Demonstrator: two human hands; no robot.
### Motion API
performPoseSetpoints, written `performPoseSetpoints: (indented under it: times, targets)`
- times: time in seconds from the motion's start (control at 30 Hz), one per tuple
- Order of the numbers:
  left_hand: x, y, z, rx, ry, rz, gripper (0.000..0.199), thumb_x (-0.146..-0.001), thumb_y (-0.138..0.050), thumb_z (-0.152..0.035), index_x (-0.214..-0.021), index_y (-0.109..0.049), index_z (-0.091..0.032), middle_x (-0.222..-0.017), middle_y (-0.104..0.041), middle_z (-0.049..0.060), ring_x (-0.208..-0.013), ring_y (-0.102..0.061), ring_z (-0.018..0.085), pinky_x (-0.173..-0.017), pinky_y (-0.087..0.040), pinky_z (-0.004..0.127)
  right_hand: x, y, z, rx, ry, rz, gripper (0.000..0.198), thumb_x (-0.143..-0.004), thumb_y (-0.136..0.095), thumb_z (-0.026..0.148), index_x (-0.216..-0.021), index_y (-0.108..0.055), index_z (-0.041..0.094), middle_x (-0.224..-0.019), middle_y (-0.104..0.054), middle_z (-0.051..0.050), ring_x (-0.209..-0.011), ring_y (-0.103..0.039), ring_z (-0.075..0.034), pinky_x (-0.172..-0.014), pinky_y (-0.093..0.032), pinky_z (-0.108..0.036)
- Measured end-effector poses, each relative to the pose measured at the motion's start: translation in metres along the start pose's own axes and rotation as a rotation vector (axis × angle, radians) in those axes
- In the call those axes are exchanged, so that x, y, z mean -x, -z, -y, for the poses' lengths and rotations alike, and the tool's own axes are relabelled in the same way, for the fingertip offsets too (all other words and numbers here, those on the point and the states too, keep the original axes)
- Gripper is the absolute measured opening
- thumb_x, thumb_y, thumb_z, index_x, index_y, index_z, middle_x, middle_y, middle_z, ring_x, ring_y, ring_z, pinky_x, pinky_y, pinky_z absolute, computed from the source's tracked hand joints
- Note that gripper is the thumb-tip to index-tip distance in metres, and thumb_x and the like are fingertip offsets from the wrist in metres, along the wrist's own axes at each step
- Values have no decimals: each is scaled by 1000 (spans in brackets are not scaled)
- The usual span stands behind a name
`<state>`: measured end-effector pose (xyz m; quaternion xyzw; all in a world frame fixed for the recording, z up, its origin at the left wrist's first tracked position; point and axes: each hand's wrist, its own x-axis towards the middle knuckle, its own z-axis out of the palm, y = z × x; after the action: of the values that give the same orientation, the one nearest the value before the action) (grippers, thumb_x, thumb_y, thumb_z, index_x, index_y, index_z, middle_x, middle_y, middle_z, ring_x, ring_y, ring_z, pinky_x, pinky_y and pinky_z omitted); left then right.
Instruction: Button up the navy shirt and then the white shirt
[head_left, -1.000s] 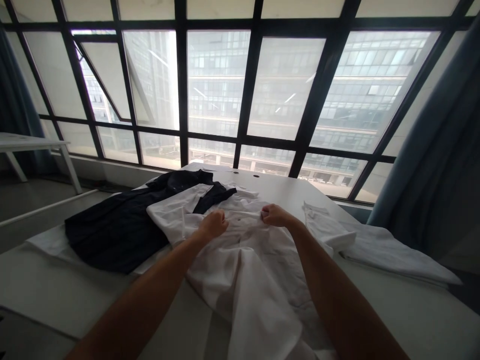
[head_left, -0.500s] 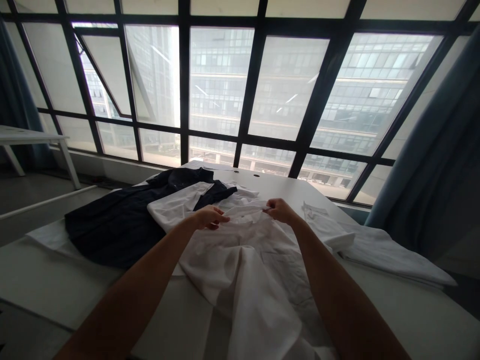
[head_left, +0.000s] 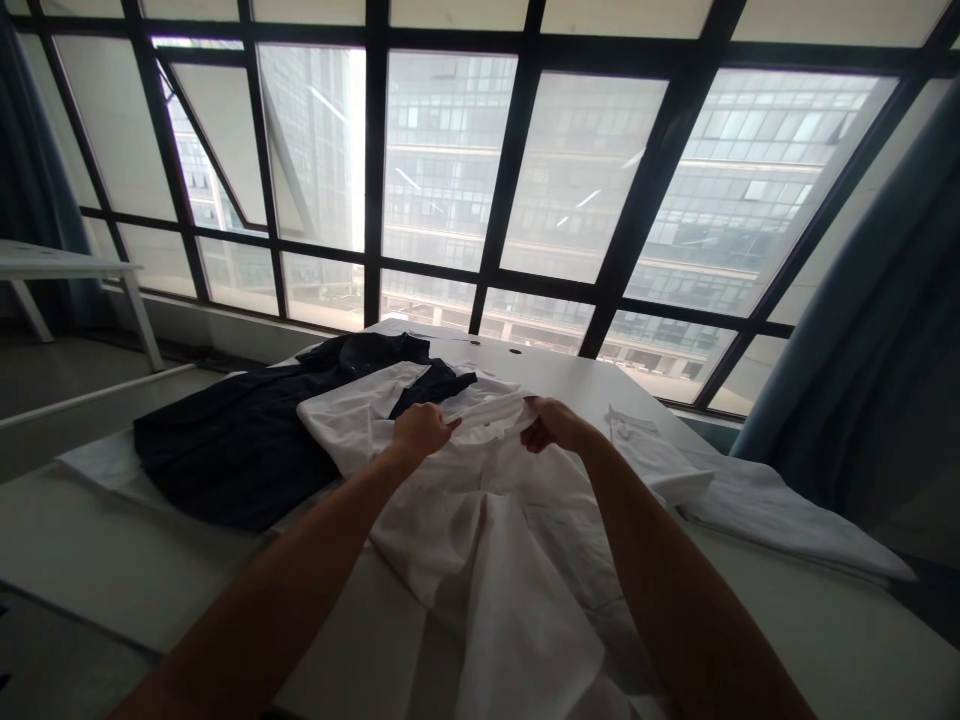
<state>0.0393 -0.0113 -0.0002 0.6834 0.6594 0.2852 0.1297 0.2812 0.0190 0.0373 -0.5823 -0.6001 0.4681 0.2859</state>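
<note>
While we are looking down from the head camera, we are seeing a white shirt [head_left: 495, 520] spreading across a pale, smooth counter [head_left: 825, 620], its thin woven cloth rumpling into soft folds and its lower part draping over the near edge toward us. Our left hand [head_left: 421, 430] is pinching the shirt's raised upper edge, the grip clamped on the cloth with thumb against fingers. Our right hand [head_left: 553, 424] is doing the same just beside it, its grip also closed on the fabric, so that a narrow band of white cloth is stretching between the two hands and lifting slightly off the counter. Both bare forearms are reaching in from the bottom of the frame.

To the left, a dark garment [head_left: 247, 440] is lying flat, matte and almost black, with one white sleeve of the shirt overlapping its edge. To the right, another white garment [head_left: 757, 505] is resting in a long, flat, folded shape, near the shirt; whether the two are touching we cannot tell.

Beyond the counter, a large window [head_left: 525, 180] is filling the wall, its black metal bars dividing the glass into rectangular and slanted panes. A heavy blue-grey curtain [head_left: 877, 330] is hanging in vertical pleats on the right. A white side table [head_left: 67, 270] with slanted legs is standing at far left.
</note>
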Motion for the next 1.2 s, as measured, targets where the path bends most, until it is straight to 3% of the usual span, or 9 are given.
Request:
performPoseSetpoints:
  times: [0.17, 0.3, 0.37, 0.5, 0.73, 0.9, 1.0, 1.1, 1.2]
  targets:
    - [0, 7, -1, 583, 245, 433, 37, -77, -75, -46, -66, -55, -16, -54, -59, 2, -58, -67, 19, -52, -50, 24, 1, -5, 4, -160, 26, 159, 64, -99, -20, 52, -83, -65, 10, -89, -74, -22, -64, -67, -21, -66, -57, -33]
    - [-4, 10, 5, 690, 168, 610, 35, -65, -85, -29, -70, -53, -16, -65, -64, 1, -63, -68, 17, -52, -51, 21, -2, -9, 5, -243, 129, 83, 62, -100, -17, 47, -92, -65, 9, -109, -71, -24, -78, -70, -22, -75, -56, -33]
    - [-6, 9, 8, 556, 125, 543, 32, -68, -82, -25, -71, -51, -17, -64, -64, 1, -63, -68, 17, -52, -51, 22, -3, -13, 5, -286, 138, 60, 56, -100, -18, 41, -99, -63, 9, -111, -71, -24, -77, -70, -23, -76, -56, -34]
    - [-9, 6, 12, 234, 82, 188, 15, -82, -67, -25, -80, -55, -17, -57, -61, 1, -57, -65, 18, -58, -50, 26, -2, -18, 4, -342, 100, 80, 46, -99, -20, 33, -111, -58, 9, -110, -72, -21, -70, -70, -22, -77, -55, -38]
    - [-9, 13, 16, -26, 47, -298, 16, -80, -64, -33, -87, -63, -18, -89, -71, 13, -90, -67, 31, -77, -47, 36, 6, -17, 6, -354, 217, 274, 39, -94, -30, 31, -113, -59, 12, -122, -68, -18, -72, -68, -20, -80, -55, -39]
    - [-10, 13, 18, 59, 56, -256, 20, -82, -62, -40, -80, -63, -20, -83, -71, 11, -88, -67, 29, -74, -46, 33, -2, -23, -3, -222, 201, 261, 36, -94, -38, 33, -111, -62, 12, -82, -75, -12, -64, -68, -21, -73, -57, -38]
    - [-12, 11, 15, 239, 94, -138, 26, -85, -58, -41, -74, -61, -18, -63, -66, 7, -72, -68, 24, -65, -46, 29, -9, -30, -10, -119, 216, 209, 36, -94, -45, 38, -107, -65, 11, -61, -68, -7, -62, -68, -22, -71, -58, -37]
    - [-14, 11, 11, 636, 218, 64, 17, -87, -57, -32, -87, -61, -15, -49, -57, 0, -51, -62, 17, -53, -43, 24, -11, -37, -12, 24, 306, 190, 37, -90, -56, 40, -115, -65, 14, -73, -70, -7, -63, -66, -20, -67, -57, -36]
    - [-17, 12, 8, 943, 287, 128, 26, -86, -58, -20, -112, -55, -13, -52, -57, -4, -43, -56, 11, -46, -39, 19, -8, -43, -10, 296, 537, 152, 40, -82, -68, 30, -120, -66, 18, -104, -69, -11, -77, -65, -19, -72, -55, -33]
